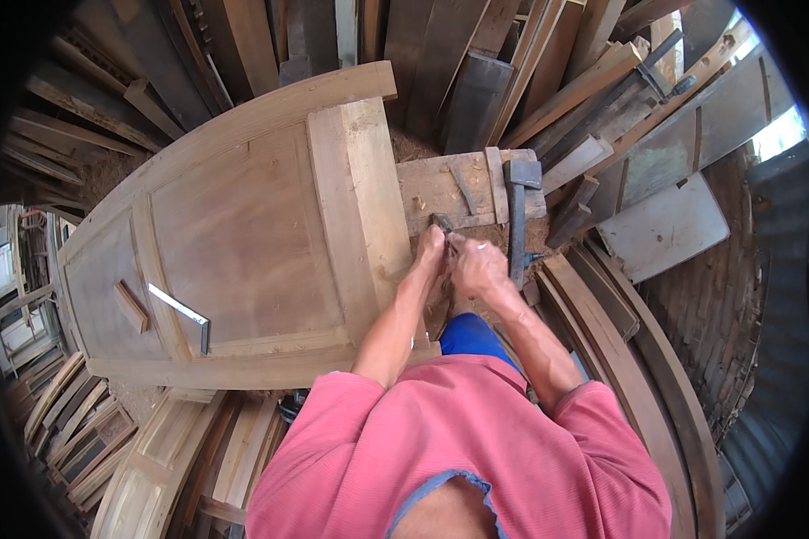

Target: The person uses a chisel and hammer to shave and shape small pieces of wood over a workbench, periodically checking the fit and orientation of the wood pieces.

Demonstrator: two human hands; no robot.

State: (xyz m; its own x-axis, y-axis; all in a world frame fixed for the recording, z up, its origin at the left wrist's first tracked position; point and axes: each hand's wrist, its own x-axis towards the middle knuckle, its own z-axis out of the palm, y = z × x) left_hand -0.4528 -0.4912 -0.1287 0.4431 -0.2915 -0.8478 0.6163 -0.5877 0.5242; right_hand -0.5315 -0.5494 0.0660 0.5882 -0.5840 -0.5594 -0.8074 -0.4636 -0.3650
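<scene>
At the near edge of the wooden block (440, 189), a small dark piece (441, 221) sat pinched by the left hand (431, 244); right hand (478, 266) fingers closed beside it. It looked rigid and light, best gripped by its sides. A hammer (518, 216) lay just right

place: carpentry workshop | signs: stacked planks (530, 63), unfinished wooden door (243, 234), hammer (518, 211)
</scene>
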